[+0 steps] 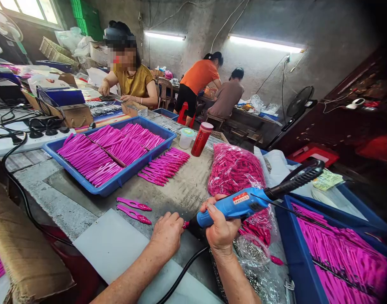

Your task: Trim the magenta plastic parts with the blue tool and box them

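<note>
My right hand (221, 226) is closed round a blue electric screwdriver (244, 202), its black cable end pointing up and right. My left hand (167, 233) is closed just left of the tool's tip and pinches a small pink piece (186, 224) on the table; only its end shows. Two loose pink plastic pieces (133, 209) lie on the concrete table to the left of my left hand. A clear bag of small pink parts (236, 173) stands right behind my right hand.
Blue trays of pink pieces sit at the back left (117, 181) and at the right (299, 257). A row of pink pieces (164, 165), a red bottle (201, 139) and a white cup (186, 137) stand beyond. Three other people work at the tables behind.
</note>
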`<state>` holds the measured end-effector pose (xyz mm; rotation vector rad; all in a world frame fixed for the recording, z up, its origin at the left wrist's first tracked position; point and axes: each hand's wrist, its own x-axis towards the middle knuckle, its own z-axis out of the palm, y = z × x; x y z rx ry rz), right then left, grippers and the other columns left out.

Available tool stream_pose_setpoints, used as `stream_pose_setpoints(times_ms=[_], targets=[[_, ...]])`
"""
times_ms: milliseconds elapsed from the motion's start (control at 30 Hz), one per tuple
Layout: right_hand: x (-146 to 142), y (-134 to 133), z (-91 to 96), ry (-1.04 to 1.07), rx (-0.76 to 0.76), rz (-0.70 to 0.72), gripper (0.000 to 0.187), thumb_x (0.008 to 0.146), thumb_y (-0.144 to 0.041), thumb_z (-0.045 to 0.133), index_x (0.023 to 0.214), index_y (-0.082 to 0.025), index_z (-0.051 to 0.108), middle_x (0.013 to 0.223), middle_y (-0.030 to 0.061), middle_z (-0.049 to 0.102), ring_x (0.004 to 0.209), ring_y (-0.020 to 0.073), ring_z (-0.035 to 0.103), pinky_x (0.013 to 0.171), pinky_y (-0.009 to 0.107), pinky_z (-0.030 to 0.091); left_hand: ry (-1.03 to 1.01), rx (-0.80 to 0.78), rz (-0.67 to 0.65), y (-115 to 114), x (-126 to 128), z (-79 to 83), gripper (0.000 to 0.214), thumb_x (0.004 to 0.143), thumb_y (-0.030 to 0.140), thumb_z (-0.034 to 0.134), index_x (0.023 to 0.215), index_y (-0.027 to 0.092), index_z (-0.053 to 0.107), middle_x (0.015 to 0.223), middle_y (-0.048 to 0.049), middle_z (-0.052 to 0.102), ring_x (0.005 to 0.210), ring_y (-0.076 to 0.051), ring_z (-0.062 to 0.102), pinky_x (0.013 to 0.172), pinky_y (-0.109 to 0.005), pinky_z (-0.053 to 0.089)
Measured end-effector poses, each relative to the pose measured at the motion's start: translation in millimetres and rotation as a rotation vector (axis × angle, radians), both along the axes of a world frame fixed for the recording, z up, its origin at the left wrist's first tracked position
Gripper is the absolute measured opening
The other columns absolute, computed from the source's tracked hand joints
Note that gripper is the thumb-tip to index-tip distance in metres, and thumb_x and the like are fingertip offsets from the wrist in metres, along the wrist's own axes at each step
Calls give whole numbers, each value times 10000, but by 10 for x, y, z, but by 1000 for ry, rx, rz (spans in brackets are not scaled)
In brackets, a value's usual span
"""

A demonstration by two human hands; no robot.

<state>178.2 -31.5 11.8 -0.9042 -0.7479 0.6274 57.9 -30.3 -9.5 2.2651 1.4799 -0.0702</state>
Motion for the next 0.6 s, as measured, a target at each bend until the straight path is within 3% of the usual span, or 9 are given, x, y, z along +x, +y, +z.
stream_pose_setpoints(times_ms=[200, 600], targets=[[-69, -3, 5, -74, -27, 14, 330, 646, -277, 711, 886, -182, 506, 657, -26, 571, 512, 139, 557, 529, 296, 479, 3, 27, 0, -10, 6, -41, 193, 895, 186, 443, 936, 205, 631, 1010, -51, 626, 1024, -222, 539, 839, -339, 432], [-207, 100, 7, -242, -132, 34, 265, 586, -312, 677, 756, -189, 516, 557, -32, 533, 418, 140, 501, 430, 282, 441, -28, 41, -30, 2, 21, -96, 268, 922, 195, 379, 959, 187, 644, 1006, -73, 636, 991, -236, 539, 838, -352, 429]])
